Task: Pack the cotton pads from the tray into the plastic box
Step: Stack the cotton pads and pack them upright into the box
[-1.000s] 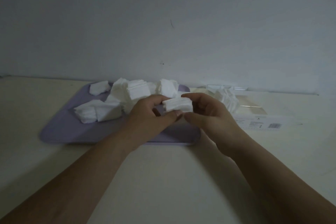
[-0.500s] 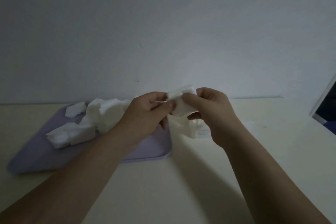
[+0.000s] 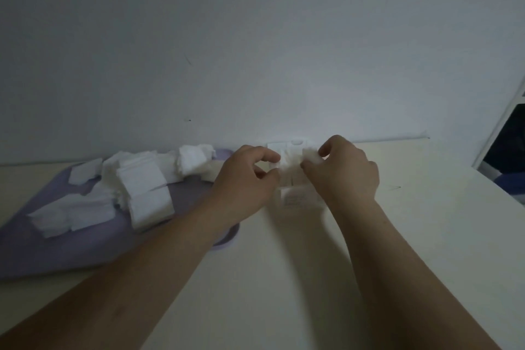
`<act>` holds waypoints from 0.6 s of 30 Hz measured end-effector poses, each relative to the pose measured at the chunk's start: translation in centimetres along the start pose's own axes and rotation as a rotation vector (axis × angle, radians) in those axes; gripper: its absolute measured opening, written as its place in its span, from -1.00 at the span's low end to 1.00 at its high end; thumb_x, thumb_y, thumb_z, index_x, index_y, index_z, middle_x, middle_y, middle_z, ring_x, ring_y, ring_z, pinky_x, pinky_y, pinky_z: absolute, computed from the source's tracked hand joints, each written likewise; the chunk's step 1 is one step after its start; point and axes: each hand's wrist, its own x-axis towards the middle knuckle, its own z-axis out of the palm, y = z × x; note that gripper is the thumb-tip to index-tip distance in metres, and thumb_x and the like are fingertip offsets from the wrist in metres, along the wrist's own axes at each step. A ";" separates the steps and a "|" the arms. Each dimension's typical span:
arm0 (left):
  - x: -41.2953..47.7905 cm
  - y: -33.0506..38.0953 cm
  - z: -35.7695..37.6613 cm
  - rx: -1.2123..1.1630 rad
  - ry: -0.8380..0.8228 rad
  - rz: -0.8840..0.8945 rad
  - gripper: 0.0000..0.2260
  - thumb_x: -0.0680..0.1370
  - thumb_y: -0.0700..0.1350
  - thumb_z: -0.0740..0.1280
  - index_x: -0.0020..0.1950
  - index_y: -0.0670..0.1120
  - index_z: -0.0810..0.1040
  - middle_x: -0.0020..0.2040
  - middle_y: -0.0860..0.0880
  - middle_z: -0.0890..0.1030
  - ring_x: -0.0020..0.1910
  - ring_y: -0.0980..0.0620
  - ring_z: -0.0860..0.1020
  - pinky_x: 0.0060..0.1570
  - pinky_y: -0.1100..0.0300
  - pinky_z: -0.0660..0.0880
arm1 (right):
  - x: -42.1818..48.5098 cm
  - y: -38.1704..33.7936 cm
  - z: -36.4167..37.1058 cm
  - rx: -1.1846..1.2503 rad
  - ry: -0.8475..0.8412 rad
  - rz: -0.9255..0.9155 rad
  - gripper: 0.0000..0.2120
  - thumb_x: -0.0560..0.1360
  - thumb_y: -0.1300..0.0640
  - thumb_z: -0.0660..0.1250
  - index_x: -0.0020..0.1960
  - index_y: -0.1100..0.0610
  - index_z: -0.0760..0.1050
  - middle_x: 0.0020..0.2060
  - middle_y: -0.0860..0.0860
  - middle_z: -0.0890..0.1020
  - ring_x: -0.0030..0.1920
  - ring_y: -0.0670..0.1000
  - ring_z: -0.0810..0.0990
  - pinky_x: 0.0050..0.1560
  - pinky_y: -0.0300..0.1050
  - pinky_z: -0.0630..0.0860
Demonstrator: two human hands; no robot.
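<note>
A lilac tray (image 3: 187, 199) lies on the left of the table with several stacks of white cotton pads (image 3: 142, 187) on it. The clear plastic box (image 3: 295, 199), with a label on its front wall, stands right of the tray, between my hands. My left hand (image 3: 241, 182) and my right hand (image 3: 343, 170) hover over the box's top, both pinching a small stack of cotton pads (image 3: 292, 160) at its opening. My hands hide most of the box, and its inside is blurred.
The cream table (image 3: 284, 278) meets a plain white wall at the back. A dark opening with a white frame (image 3: 500, 133) stands at the far right. A small dark mark (image 3: 393, 187) lies on the table right of my right hand.
Both hands have carried the pad stack from above the tray's right end rightward and down onto the box. The view has swung right and back, so the tray again sits left.
</note>
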 end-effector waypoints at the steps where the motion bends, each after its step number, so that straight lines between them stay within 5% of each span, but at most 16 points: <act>1: 0.0 0.0 0.0 0.003 0.007 0.005 -0.88 0.55 -0.05 0.45 0.07 0.12 0.65 0.13 0.20 0.56 -0.13 0.26 0.62 -0.23 0.40 0.54 | 0.1 -0.1 0.0 0.019 -0.005 0.005 -0.78 0.45 -0.11 0.38 0.01 -0.04 0.47 -0.22 -0.10 0.51 -0.15 0.05 0.49 0.07 -0.01 0.41; 5: -0.1 -0.4 0.3 0.016 0.021 0.039 -0.91 0.56 -0.03 0.46 0.05 0.09 0.67 0.10 0.18 0.57 -0.13 0.21 0.62 -0.14 0.32 0.53 | 0.1 -0.7 -0.7 0.142 -0.074 0.003 -0.77 0.40 -0.07 0.40 -0.02 0.01 0.60 -0.15 -0.04 0.66 -0.11 0.09 0.65 -0.06 -0.02 0.62; 9: -0.2 -0.9 0.4 0.052 0.022 0.124 -0.95 0.57 -0.06 0.44 0.00 0.02 0.71 0.06 0.11 0.58 -0.14 0.17 0.62 -0.03 0.24 0.55 | -0.1 -0.5 -0.9 0.200 -0.110 -0.094 -0.80 0.32 0.13 0.33 -0.19 0.26 0.60 -0.37 0.20 0.62 -0.34 0.24 0.58 -0.32 0.05 0.64; 12: -0.3 -1.1 0.5 0.088 -0.003 0.148 -0.90 0.61 -0.06 0.39 0.01 -0.03 0.70 0.09 0.09 0.57 -0.13 0.15 0.61 0.04 0.16 0.56 | -0.4 -0.5 -0.6 0.157 -0.112 -0.095 -0.79 0.36 0.16 0.35 -0.08 0.24 0.65 -0.22 0.22 0.69 -0.18 0.26 0.66 -0.23 0.16 0.68; 18: -1.7 -1.4 -1.3 0.118 -0.015 0.185 -0.84 0.64 -0.06 0.33 0.18 0.02 0.64 0.15 0.12 0.61 0.03 0.15 0.61 0.13 0.14 0.55 | -1.3 -1.3 -0.5 0.031 -0.066 -0.087 -0.82 0.42 0.15 0.30 -0.10 0.16 0.65 -0.26 0.08 0.68 -0.19 0.18 0.65 -0.18 -0.02 0.63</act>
